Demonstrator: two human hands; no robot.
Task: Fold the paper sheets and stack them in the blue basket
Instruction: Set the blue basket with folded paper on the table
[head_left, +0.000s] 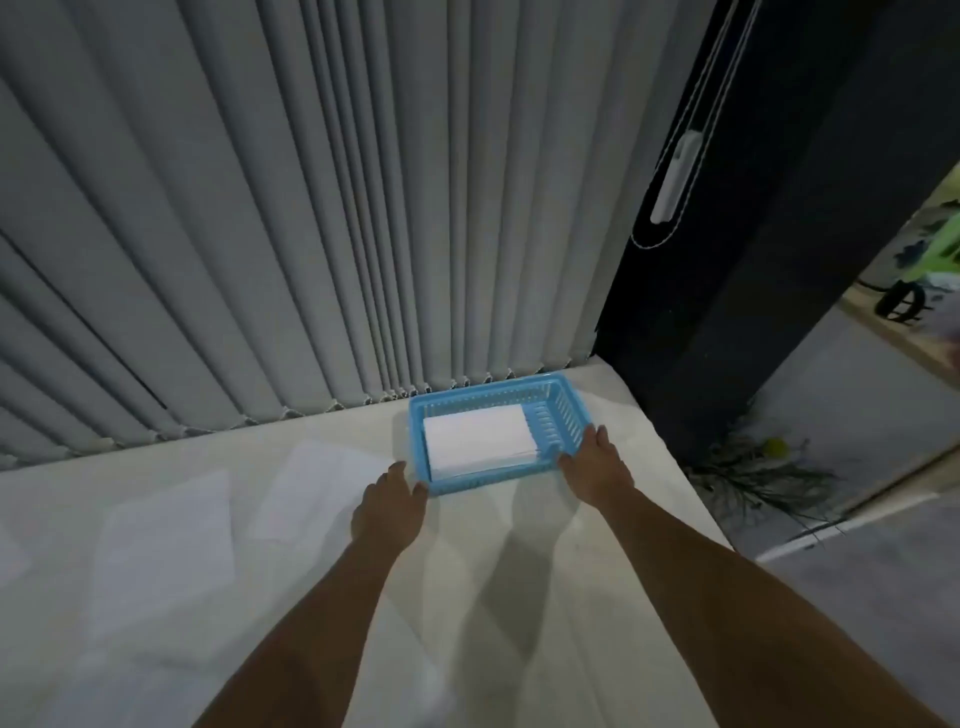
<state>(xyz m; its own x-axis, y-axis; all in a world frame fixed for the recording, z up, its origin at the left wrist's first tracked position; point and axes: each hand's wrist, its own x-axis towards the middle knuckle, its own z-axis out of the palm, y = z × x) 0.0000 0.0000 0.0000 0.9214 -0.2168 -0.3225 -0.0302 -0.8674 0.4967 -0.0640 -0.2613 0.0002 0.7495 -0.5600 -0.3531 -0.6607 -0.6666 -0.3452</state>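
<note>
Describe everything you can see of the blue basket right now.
The blue basket is a shallow rectangular tray of light blue plastic, with slotted walls and a rim. It sits upright on the pale table, at its far right corner, close to the grey blinds. A stack of folded white paper lies inside, toward its left end; the right end is bare. The left hand touches its near left corner, the right hand its near right corner.

Blue basket (566, 415), slotted walls; white folded paper (478, 436); grey blinds (311, 208).
</note>
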